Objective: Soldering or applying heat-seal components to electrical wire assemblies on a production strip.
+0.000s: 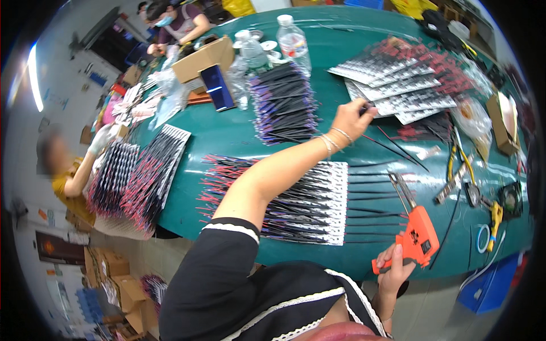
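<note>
Up in the centre right of the frame, the left hand [351, 119] stretches across the green table [239, 133], fingers pinched on a thin black cable tie [392, 149] beside fanned grey packets [401, 88]. Lower right, the right hand [395, 270] grips an orange tool gun [414, 230], its nose over rows of black ties [307, 204].
</note>
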`<action>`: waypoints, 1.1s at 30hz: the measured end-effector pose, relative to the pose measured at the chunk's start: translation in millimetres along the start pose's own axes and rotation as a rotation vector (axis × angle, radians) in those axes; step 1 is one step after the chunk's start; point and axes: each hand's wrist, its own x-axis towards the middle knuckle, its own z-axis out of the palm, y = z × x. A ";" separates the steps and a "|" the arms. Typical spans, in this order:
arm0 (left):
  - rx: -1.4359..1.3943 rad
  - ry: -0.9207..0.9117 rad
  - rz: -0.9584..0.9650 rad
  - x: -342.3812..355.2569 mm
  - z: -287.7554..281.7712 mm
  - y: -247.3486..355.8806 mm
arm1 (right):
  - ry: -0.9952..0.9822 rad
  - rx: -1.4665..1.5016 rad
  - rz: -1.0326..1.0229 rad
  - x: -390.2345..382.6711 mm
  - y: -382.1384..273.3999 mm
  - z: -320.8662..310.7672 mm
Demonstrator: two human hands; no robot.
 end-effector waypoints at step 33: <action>0.142 -0.034 0.244 -4.5 -14.2 16.5 | -0.020 0.029 0.016 11.9 -12.3 5.9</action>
